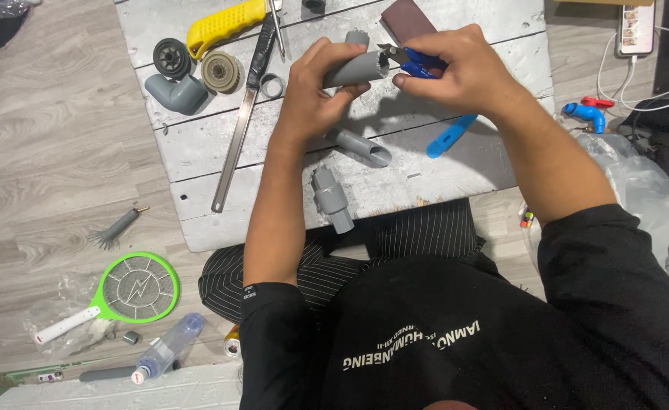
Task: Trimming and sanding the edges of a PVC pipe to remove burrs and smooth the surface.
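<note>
The left hand (312, 95) is clamped round a short grey pipe (357, 70), held above the tabletop (463, 163) with its long axis running left to right — open end toward the right hand (463, 72). That hand's grip is closed on blue-handled pliers (414, 62), whose tip touches the pipe's rim.

We note a short grey plastic pipe (357, 68) lifted above the white plank desk (198, 144), lying roughly level with its open end facing right. Against that end sits a small blue-handled cutter (419, 64), its metal tip touching the rim.
</note>
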